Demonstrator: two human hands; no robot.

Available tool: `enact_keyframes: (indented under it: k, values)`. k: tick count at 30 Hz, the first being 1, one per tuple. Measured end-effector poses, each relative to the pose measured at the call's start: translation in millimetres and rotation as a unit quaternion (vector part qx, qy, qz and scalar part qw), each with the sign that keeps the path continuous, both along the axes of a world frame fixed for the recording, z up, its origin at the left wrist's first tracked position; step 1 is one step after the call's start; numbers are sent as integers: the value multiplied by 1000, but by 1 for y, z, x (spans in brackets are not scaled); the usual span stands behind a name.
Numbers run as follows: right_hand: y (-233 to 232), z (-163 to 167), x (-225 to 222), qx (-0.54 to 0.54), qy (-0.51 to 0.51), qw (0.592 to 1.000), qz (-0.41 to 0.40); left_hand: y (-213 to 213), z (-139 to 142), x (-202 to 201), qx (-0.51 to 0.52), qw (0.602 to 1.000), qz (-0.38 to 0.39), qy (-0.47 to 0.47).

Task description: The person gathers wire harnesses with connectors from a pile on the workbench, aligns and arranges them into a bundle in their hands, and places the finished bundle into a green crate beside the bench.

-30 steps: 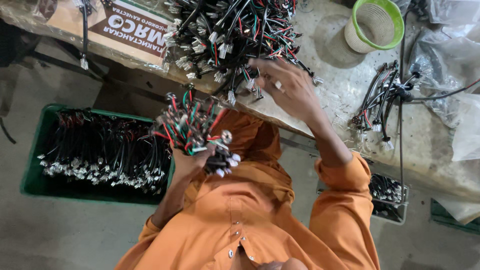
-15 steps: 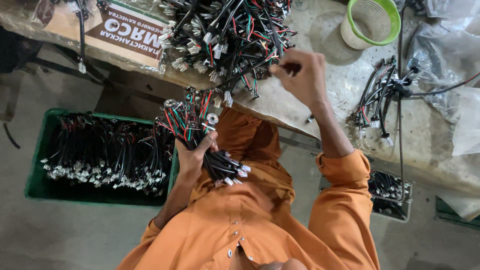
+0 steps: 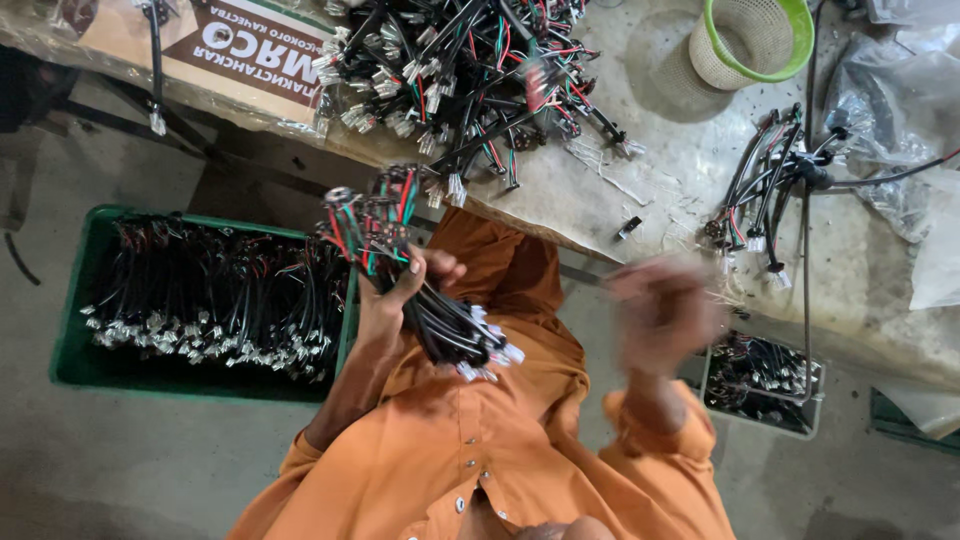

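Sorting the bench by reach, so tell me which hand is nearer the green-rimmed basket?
Right. The blurred right hand is below the green-rimmed basket, apart from it; the left hand, gripping a bundle of wire leads, is farther off.

Orange sleeves (image 3: 470, 440) on the person; the bundle of cables (image 3: 420, 290) gripped in the left hand (image 3: 405, 285) is black with red, green and white ends. The pile of cables (image 3: 460, 70) on the grey worktop (image 3: 660, 180) shows the same colours. Green crate (image 3: 70, 360), lime-rimmed beige basket (image 3: 750, 40), brown-and-white printed cardboard (image 3: 240, 50)
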State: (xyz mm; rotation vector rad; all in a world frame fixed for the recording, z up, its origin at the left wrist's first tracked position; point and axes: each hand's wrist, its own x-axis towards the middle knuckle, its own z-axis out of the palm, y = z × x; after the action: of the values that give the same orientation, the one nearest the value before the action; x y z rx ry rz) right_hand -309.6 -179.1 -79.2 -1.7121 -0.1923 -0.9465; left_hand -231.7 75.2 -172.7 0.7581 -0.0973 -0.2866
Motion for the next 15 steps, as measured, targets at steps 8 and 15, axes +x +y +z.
enact_keyframes:
  k: [8, 15]
  values:
    - [77, -35, -8, -229, 259, 918, 195, -8, 15, 9, 79, 996, -45, -23]
    - [81, -27, -8, -73, 229, 962, 131, -40, 1, 82, 169, 978, 66, -102]
